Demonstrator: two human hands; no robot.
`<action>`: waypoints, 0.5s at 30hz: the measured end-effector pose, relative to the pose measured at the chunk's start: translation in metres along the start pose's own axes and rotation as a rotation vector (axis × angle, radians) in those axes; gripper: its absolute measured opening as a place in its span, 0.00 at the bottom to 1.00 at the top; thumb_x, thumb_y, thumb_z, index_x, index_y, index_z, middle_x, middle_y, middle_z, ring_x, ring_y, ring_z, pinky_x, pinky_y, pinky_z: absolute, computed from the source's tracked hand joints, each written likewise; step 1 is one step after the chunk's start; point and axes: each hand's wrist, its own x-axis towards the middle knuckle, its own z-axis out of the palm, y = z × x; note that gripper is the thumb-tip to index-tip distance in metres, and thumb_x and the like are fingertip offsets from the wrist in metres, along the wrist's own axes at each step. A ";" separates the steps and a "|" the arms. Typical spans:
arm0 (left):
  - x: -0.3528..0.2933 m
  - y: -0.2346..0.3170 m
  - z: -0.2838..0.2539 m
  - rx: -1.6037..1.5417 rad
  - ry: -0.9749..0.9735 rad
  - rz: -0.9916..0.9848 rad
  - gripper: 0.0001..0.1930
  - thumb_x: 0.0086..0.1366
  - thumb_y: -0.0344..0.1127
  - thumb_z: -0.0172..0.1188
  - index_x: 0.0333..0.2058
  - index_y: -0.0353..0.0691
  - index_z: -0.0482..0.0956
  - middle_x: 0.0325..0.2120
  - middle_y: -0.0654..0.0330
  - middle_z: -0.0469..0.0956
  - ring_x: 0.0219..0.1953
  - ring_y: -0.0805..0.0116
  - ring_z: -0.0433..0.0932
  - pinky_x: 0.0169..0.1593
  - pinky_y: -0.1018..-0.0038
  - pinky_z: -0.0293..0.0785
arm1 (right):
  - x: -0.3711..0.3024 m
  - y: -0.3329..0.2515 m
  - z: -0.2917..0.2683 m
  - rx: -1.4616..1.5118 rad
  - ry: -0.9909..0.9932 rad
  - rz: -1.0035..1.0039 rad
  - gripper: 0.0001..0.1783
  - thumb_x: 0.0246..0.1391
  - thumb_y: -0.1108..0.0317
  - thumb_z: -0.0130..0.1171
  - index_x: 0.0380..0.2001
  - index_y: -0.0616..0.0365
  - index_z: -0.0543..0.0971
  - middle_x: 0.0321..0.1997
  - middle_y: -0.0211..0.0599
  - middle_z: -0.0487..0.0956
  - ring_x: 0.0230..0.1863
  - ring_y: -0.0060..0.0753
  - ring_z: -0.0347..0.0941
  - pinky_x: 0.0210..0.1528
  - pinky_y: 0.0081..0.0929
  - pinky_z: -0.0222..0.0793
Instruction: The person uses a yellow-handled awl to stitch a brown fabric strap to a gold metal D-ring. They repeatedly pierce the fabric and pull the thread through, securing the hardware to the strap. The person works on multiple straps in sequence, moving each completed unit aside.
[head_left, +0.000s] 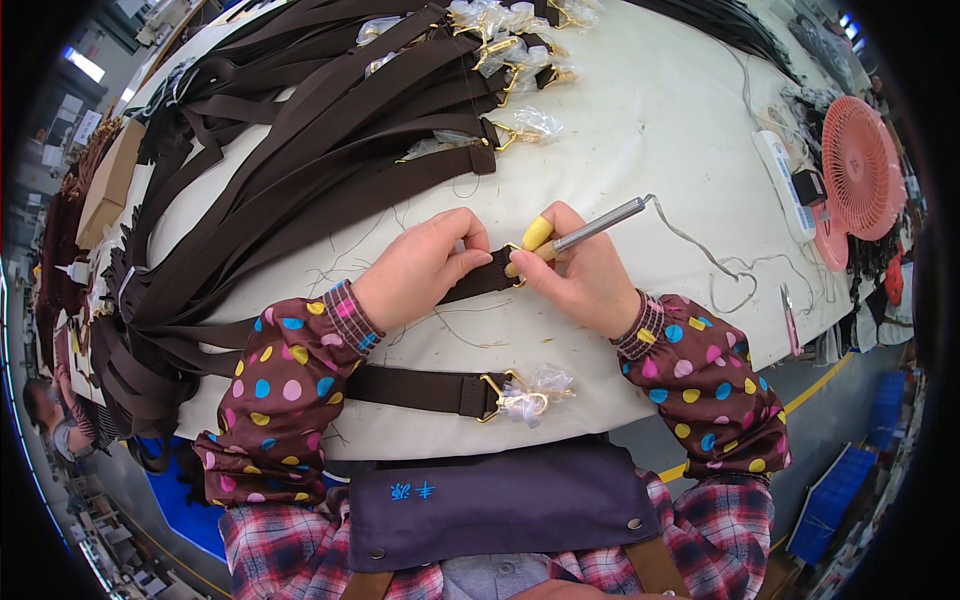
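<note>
On a white table [650,130] lie lots of brown straps [370,95]. One strap end [490,278] sits between the hands. The left hand's grip [425,265] pinches it; the right hand's grip [590,285] is wrapped around a silver tool [605,221]. Best keep the strap end flat and go slowly.

Left hand [425,265] pinching a dark brown flat fabric strap [478,284], right hand [590,280] holding a silver pen-shaped corded tool [600,222] at the strap's gold-coloured metal fitting [513,247], long brown straps [300,150] heaped on a white bench [640,130], round pink plastic fan [860,165].
</note>
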 end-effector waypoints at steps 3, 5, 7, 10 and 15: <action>0.000 0.004 -0.002 -0.096 -0.006 -0.134 0.05 0.69 0.33 0.55 0.37 0.40 0.69 0.22 0.67 0.69 0.23 0.81 0.69 0.24 0.80 0.68 | 0.004 -0.006 -0.001 -0.068 0.048 0.018 0.13 0.56 0.67 0.62 0.32 0.60 0.67 0.21 0.33 0.76 0.20 0.19 0.70 0.23 0.19 0.64; -0.001 0.002 -0.001 -0.126 0.015 -0.122 0.06 0.70 0.35 0.54 0.37 0.41 0.68 0.21 0.69 0.68 0.22 0.83 0.68 0.21 0.83 0.66 | 0.007 -0.006 -0.001 -0.106 0.060 0.004 0.13 0.56 0.67 0.62 0.32 0.60 0.67 0.20 0.31 0.75 0.19 0.18 0.69 0.22 0.19 0.63; -0.001 0.003 -0.001 -0.133 0.013 -0.140 0.06 0.70 0.35 0.53 0.37 0.41 0.68 0.21 0.69 0.68 0.22 0.83 0.68 0.22 0.83 0.67 | 0.008 -0.006 -0.001 -0.136 0.064 -0.010 0.14 0.56 0.66 0.63 0.32 0.60 0.67 0.20 0.30 0.74 0.18 0.17 0.68 0.21 0.19 0.61; -0.001 0.004 -0.001 -0.137 0.016 -0.140 0.06 0.70 0.35 0.53 0.37 0.41 0.68 0.21 0.69 0.68 0.23 0.83 0.68 0.22 0.83 0.67 | 0.008 -0.007 -0.001 -0.157 0.061 -0.020 0.14 0.56 0.66 0.63 0.31 0.59 0.68 0.19 0.29 0.73 0.17 0.17 0.67 0.20 0.19 0.61; 0.000 0.003 0.000 -0.147 0.018 -0.149 0.06 0.71 0.35 0.53 0.37 0.41 0.68 0.21 0.69 0.68 0.23 0.83 0.68 0.21 0.83 0.66 | 0.008 -0.003 -0.001 -0.163 0.062 -0.016 0.14 0.56 0.66 0.63 0.31 0.59 0.68 0.18 0.30 0.72 0.17 0.18 0.66 0.20 0.20 0.60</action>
